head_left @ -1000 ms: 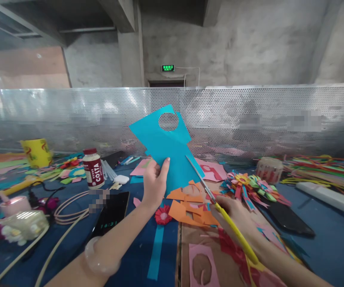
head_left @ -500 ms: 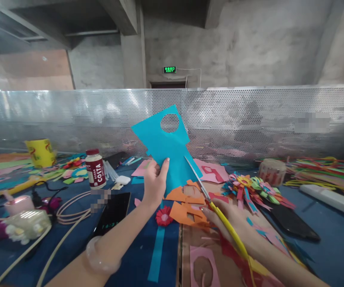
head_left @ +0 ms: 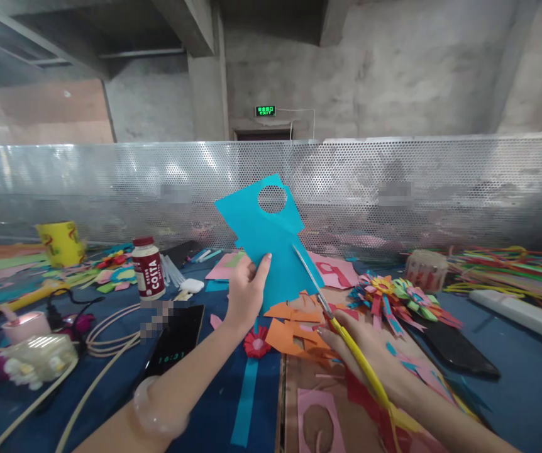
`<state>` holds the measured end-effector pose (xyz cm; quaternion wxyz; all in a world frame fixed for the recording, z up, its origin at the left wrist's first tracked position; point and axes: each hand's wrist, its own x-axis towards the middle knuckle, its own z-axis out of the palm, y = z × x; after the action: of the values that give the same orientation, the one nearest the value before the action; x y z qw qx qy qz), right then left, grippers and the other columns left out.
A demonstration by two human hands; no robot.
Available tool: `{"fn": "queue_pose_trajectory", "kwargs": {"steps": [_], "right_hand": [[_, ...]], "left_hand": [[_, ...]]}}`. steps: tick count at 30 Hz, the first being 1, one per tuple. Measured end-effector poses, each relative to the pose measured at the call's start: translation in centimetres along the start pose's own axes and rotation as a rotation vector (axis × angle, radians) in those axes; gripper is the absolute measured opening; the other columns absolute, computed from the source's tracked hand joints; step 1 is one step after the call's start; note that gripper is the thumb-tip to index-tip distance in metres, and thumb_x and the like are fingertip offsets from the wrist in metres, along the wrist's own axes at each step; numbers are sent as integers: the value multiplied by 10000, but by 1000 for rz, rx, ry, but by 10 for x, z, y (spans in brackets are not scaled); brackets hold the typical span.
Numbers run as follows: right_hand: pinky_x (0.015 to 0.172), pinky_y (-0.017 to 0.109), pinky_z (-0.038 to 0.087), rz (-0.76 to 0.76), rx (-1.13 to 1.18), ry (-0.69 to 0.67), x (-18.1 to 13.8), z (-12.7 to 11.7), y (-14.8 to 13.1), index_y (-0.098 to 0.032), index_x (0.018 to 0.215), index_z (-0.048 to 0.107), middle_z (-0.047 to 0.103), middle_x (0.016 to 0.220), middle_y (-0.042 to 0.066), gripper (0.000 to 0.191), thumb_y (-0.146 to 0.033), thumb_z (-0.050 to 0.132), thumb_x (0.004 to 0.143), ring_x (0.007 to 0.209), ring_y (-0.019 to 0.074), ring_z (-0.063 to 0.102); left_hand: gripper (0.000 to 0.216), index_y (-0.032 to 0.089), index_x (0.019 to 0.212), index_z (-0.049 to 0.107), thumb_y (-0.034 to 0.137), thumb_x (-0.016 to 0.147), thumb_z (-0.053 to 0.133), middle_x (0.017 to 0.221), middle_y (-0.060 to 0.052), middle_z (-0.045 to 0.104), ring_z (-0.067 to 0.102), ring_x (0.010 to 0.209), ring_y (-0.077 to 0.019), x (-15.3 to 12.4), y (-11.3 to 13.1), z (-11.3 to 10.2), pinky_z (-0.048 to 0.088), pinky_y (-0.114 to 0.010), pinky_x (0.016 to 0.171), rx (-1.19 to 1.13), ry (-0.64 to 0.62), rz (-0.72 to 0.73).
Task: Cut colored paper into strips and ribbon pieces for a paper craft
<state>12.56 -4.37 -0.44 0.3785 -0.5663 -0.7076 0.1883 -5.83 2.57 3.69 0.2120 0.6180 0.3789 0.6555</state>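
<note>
My left hand (head_left: 246, 290) pinches a sheet of blue paper (head_left: 271, 242) between thumb and fingers, holding it up over the table. An oval hole is cut near the sheet's top, and its outline is angular and notched. In my right hand (head_left: 353, 336) is a pair of scissors with yellow handles (head_left: 363, 365); the blades reach up to the right part of the blue sheet, along a cut there. Below the sheet lie orange paper scraps (head_left: 294, 336). A red paper flower (head_left: 256, 341) with a blue strip (head_left: 245, 402) rests on the table by my left forearm.
A phone (head_left: 176, 340), a cable and a Costa bottle (head_left: 148, 269) are on the left, with a yellow roll (head_left: 61, 244) behind. To the right lie finished paper flowers (head_left: 388, 292), a dark phone (head_left: 459, 349) and colourful pipe-cleaner-like sticks (head_left: 502, 270). A perforated metal panel (head_left: 134, 189) stands behind.
The blue sheet and my left hand have shifted slightly right and down. The scissors stay at the sheet's right part, their blades now looking closer together.
</note>
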Motion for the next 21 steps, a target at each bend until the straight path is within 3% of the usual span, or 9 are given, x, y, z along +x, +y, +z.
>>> {"fn": "queue_pose_trajectory", "kwargs": {"steps": [11, 21], "right_hand": [[525, 236, 372, -28, -79, 95, 8, 8, 16, -182, 747, 519, 599, 657, 20, 308, -455, 392, 809, 669, 179, 563], [507, 232, 342, -47, -116, 120, 9, 12, 21, -161, 737, 548, 572, 614, 17, 328, -405, 346, 824, 582, 152, 509]], "left_hand": [[326, 189, 623, 371, 407, 811, 525, 519, 72, 210, 206, 434, -68, -2, 5, 2, 188, -228, 393, -37, -36, 19], [336, 190, 609, 376, 413, 802, 536, 523, 69, 208, 222, 439, -73, -3, 5, 2, 206, -235, 409, -16, -25, 16]]}}
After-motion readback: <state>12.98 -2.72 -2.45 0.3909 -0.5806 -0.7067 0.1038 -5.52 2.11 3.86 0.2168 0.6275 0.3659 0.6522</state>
